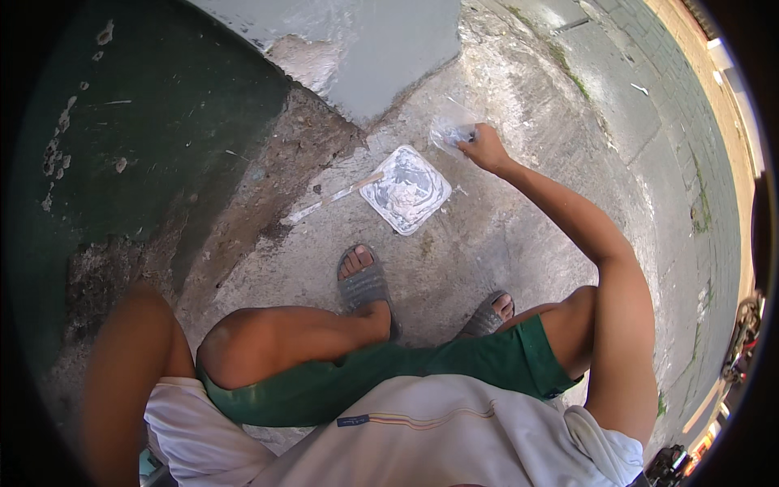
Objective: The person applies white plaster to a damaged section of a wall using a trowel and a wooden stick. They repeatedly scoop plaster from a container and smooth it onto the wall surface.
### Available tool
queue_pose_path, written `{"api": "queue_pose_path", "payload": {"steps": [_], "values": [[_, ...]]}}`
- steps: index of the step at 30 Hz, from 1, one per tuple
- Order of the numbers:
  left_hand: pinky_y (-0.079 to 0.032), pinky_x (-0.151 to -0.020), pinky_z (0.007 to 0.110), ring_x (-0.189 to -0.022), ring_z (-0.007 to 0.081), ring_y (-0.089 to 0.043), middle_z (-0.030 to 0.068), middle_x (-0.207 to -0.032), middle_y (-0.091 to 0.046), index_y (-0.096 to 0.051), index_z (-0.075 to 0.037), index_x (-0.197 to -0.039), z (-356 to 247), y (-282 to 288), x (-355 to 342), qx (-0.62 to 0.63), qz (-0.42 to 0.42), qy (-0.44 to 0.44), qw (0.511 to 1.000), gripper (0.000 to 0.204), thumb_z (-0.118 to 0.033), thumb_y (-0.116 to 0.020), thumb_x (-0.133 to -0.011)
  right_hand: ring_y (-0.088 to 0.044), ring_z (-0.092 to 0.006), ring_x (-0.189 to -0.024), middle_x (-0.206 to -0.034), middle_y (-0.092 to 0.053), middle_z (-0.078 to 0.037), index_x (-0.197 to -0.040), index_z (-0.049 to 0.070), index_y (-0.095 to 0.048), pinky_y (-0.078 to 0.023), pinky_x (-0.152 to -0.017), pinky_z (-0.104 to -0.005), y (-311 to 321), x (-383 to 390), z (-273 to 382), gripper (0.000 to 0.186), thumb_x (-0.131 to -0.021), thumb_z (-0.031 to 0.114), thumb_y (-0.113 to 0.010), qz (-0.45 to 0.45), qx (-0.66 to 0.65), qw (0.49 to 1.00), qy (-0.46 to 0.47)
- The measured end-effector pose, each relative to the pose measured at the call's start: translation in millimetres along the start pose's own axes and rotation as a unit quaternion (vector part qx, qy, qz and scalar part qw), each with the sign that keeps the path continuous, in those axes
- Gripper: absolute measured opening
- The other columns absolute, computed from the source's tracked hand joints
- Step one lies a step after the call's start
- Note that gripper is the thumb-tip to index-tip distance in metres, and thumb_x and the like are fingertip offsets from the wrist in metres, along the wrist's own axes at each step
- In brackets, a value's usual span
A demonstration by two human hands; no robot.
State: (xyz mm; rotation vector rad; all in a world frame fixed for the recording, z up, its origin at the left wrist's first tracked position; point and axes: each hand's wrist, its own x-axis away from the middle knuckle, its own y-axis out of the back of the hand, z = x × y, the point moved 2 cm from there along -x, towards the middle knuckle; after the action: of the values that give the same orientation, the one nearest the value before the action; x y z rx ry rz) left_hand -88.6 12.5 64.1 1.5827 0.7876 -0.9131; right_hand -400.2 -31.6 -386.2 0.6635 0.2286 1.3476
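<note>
My right hand (487, 152) is stretched out ahead, its fingers closed on a crumpled clear plastic bag (445, 136) just above the concrete. Whether the bag holds anything is hard to make out. Close by on its near left lies a square white plastic lid (371, 193) smeared with paste. A lump of whitish paste (406, 195) sits in its middle. A flat wooden stick (339, 196), coated white at its far left end, rests with its other end on the lid's edge. At the lower left my bent left arm shows blurred, and its hand is out of sight.
Dark green wall (187, 97) with chipped patches rises at the left. A grey pillar (398, 49) with a broken plaster patch stands ahead. My sandalled feet (365, 280) are on rough concrete (454, 243) close to the lid. Paving (690, 122) runs along the right.
</note>
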Motion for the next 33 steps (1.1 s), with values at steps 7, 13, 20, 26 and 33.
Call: {"api": "queue_pose_path", "payload": {"steps": [7, 13, 20, 26, 33], "values": [[-0.045, -0.064, 0.029, -0.067, 0.0140, -0.054, 0.0060, -0.094, -0.065, -0.066, -0.002, -0.101, 95, -28, 127, 0.099, 0.040, 0.478, 0.872, 0.020, -0.018, -0.058, -0.092, -0.068, -0.0255, -0.066, -0.076, -0.068, -0.019, -0.093, -0.005, -0.069, -0.053, -0.064, -0.0351, -30, -19, 12, 0.029, -0.077, 0.019, -0.073, 0.154, -0.029, 0.988, -0.018], [-0.042, -0.083, 0.038, -0.095, 0.0252, -0.052, 0.0069, -0.093, -0.059, -0.065, -0.005, -0.111, 131, -130, 333, -0.137, 0.407, 0.457, 0.779, 0.041, -0.023, -0.075, -0.075, -0.065, -0.0371, -0.074, -0.076, -0.064, -0.025, -0.078, -0.007, -0.064, -0.050, -0.069, -0.0419, -59, -31, 13, 0.033, -0.071, 0.023, -0.076, 0.083, 0.072, 0.990, 0.087], [-0.034, -0.086, 0.042, -0.100, 0.0248, -0.046, 0.0030, -0.103, -0.055, -0.063, -0.007, -0.113, 119, -150, 401, -0.208, 0.387, 0.420, 0.794, 0.043, -0.024, -0.074, -0.075, -0.063, -0.0419, -0.081, -0.080, -0.063, -0.028, -0.075, -0.009, -0.061, -0.050, -0.075, -0.0461, -77, -30, 17, 0.042, -0.069, 0.029, -0.077, 0.113, 0.095, 0.988, 0.046], [-0.034, -0.085, 0.042, -0.098, 0.0260, -0.048, 0.0040, -0.097, -0.062, -0.066, -0.005, -0.105, 124, -127, 390, -0.260, 0.302, 0.464, 0.791, 0.032, -0.019, -0.072, -0.077, -0.060, -0.0424, -0.084, -0.081, -0.062, -0.027, -0.077, -0.006, -0.062, -0.048, -0.078, -0.0466, -92, -29, 28, 0.037, -0.072, 0.028, -0.074, 0.141, 0.145, 0.974, 0.099], [-0.034, -0.084, 0.041, -0.096, 0.0266, -0.050, 0.0067, -0.093, -0.065, -0.067, -0.003, -0.100, 127, -94, 366, -0.272, 0.207, 0.507, 0.792, 0.024, -0.016, -0.070, -0.080, -0.060, -0.0417, -0.086, -0.084, -0.063, -0.025, -0.078, -0.003, -0.063, -0.048, -0.079, -0.0467, -103, -38, 49, 0.035, -0.072, 0.030, -0.073, 0.196, 0.177, 0.945, 0.194]]}}
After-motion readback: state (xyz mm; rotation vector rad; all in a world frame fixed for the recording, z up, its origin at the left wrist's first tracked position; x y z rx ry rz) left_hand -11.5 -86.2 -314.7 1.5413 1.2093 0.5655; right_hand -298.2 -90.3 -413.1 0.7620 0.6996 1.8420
